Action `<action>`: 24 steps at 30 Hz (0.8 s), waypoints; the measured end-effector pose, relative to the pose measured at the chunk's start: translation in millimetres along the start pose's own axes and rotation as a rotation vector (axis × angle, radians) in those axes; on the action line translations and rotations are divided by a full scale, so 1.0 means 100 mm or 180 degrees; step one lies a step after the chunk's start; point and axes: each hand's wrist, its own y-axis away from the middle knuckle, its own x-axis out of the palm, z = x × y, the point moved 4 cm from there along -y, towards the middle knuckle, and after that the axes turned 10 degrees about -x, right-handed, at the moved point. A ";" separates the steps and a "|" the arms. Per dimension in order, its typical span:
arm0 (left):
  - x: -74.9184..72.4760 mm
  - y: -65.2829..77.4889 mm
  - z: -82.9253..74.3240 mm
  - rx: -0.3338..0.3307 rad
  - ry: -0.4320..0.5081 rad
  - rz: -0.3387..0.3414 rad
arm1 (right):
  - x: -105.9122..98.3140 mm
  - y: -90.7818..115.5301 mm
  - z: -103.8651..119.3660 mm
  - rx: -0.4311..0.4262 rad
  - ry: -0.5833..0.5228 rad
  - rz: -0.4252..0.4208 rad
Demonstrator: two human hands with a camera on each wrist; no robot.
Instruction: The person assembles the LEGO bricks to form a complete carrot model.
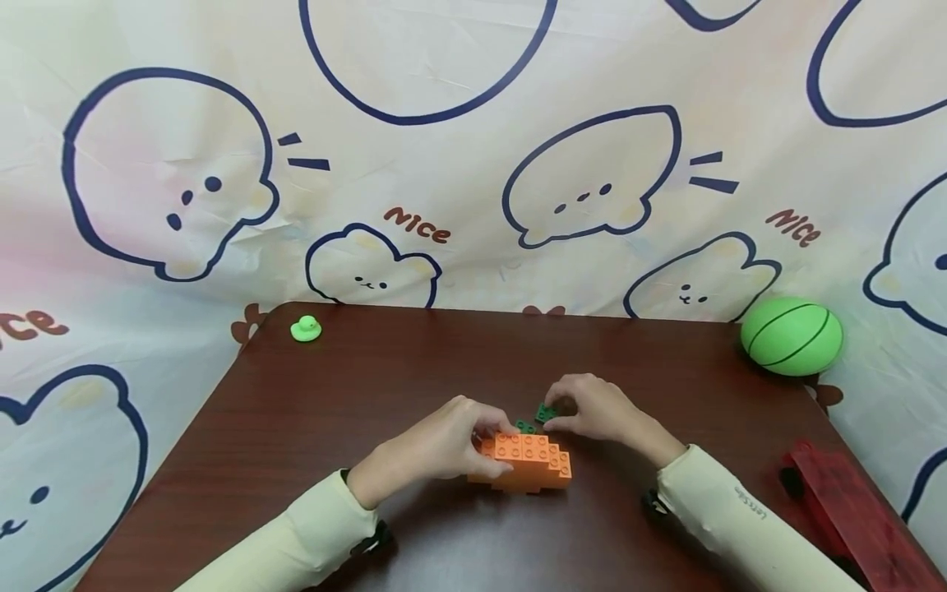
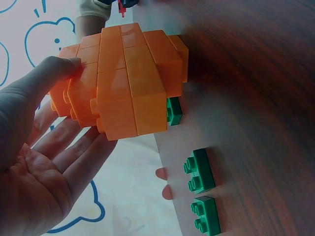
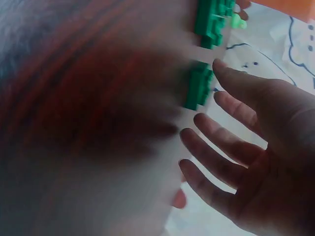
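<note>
My left hand (image 1: 447, 440) grips an orange block build (image 1: 528, 470), stepped and studded, by its left end. In the left wrist view, my thumb lies along one side of the orange build (image 2: 115, 81) and the fingers spread beneath its other side. Behind it sit small green toy bricks (image 1: 546, 413). My right hand (image 1: 595, 411) is beside the farther of these, fingers parted around it; the right wrist view has the thumb tip close to a green brick (image 3: 198, 86) and the other fingers relaxed and spread apart.
A green rubber duck (image 1: 307, 329) stands at the table's far left corner. At the far right is a green ball (image 1: 792, 336) with dark lines. A red toy vehicle (image 1: 851, 510) lies along the right edge. A printed cloth (image 1: 473, 181) hangs behind the brown table (image 1: 355, 362).
</note>
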 end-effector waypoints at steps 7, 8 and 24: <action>0.01 -0.01 -0.01 0.0030 -0.0047 -0.0022 | 0.08 -0.02 -0.01 -0.0161 -0.0163 -0.0128; 0.01 -0.01 0.00 0.0023 -0.0044 -0.0019 | 0.09 -0.01 -0.01 -0.0177 -0.0193 -0.0117; 0.02 -0.01 0.01 -0.0035 -0.0015 0.0025 | -0.42 0.28 0.47 -0.0625 -0.1020 -0.0746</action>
